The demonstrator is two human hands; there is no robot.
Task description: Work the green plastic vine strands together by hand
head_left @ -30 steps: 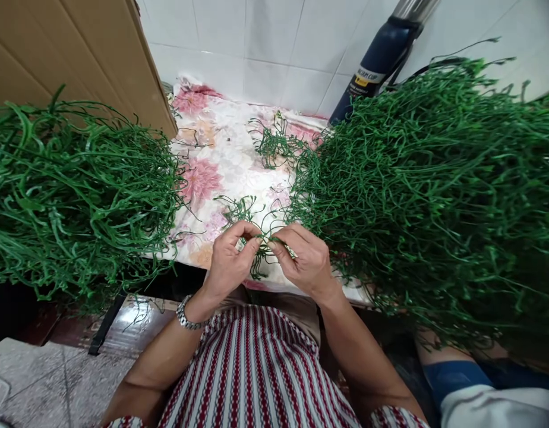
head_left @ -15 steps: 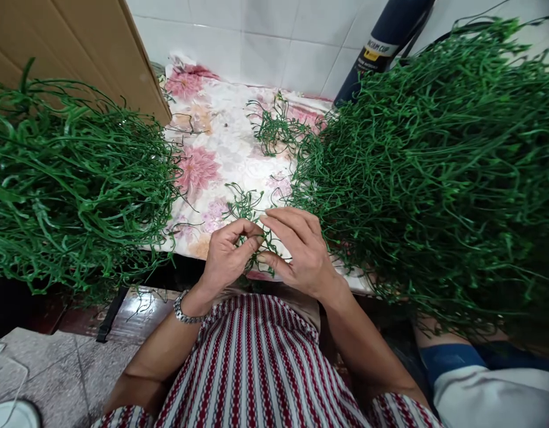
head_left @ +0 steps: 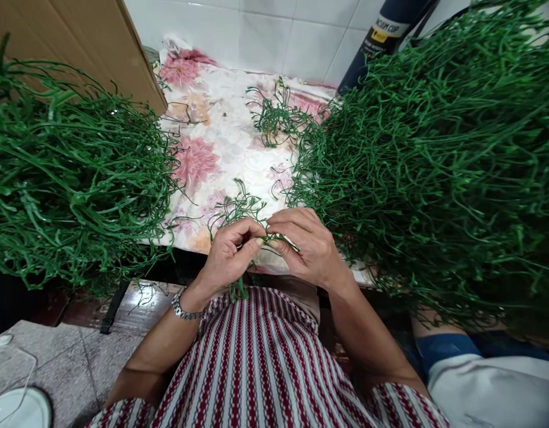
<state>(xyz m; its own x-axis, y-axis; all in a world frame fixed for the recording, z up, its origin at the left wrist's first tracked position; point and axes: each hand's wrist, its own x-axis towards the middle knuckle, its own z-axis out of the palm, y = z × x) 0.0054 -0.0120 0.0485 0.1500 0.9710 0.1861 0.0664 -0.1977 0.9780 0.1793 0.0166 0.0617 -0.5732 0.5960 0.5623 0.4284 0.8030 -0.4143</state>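
Observation:
Near the table's front edge, my left hand (head_left: 234,249) pinches thin green stems (head_left: 241,205) between thumb and forefinger; some fan out behind the fingers and some hang below. My right hand (head_left: 308,246) is close beside it, its thumb and fingers closed on the same stems, with the fingertips of both hands almost touching. A large pile of thin green stems (head_left: 435,178) fills the right side, and a second pile of thicker ones (head_left: 78,184) lies on the left.
A small green clump (head_left: 277,119) lies on the floral tablecloth (head_left: 239,151). Behind stand a cardboard box (head_left: 78,41) at left and a dark vacuum cup (head_left: 381,41) at right. Another person's leg (head_left: 448,345) shows at lower right.
My right thumb and fingers have closed on the stems, where they were apart before. The stems in my hands have shifted, with some now hanging below my left hand.

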